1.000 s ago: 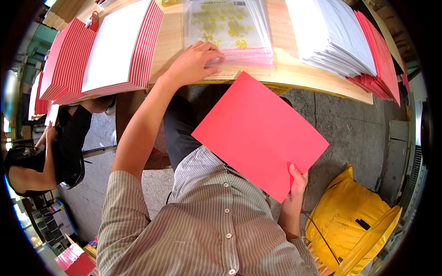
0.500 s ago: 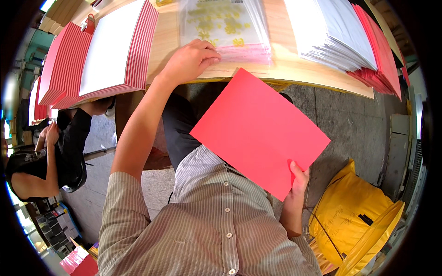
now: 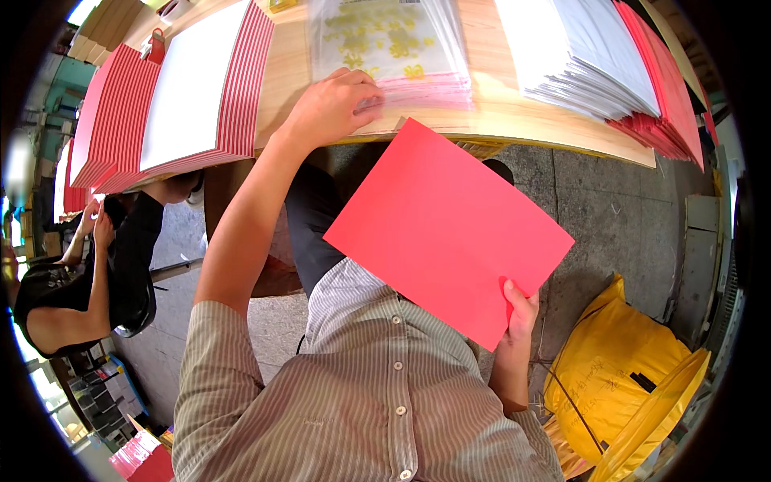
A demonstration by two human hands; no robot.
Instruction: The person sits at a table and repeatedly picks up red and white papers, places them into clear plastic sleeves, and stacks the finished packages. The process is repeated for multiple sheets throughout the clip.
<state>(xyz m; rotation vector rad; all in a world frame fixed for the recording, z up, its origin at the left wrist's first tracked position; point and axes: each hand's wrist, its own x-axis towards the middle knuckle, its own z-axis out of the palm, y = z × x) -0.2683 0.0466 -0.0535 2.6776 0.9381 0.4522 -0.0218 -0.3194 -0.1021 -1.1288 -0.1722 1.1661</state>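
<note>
My right hand (image 3: 521, 315) grips a flat red rectangular card (image 3: 450, 229) by its lower right corner, with the thumb on top. The card lies tilted above my lap, its far corner close to the table edge. On the table, my left hand (image 3: 341, 104) is at the near left corner of a stack of clear plastic bags (image 3: 393, 48) with yellow print and a pink band. Its fingers are bent together and pinch at the edge of a bag; the fingertips are slightly blurred.
Stacks of red-and-white layered pieces (image 3: 201, 88) stand on the table (image 3: 285, 64) at left. A pile of white and red pieces (image 3: 602, 64) lies at right. A yellow sack (image 3: 614, 369) sits on the floor at right. Another person (image 3: 80, 289) sits at far left.
The red card has shifted slightly to the left. My left hand stays at the bags' corner, with its fingers moving a little. The other person's hands have moved slightly.
</note>
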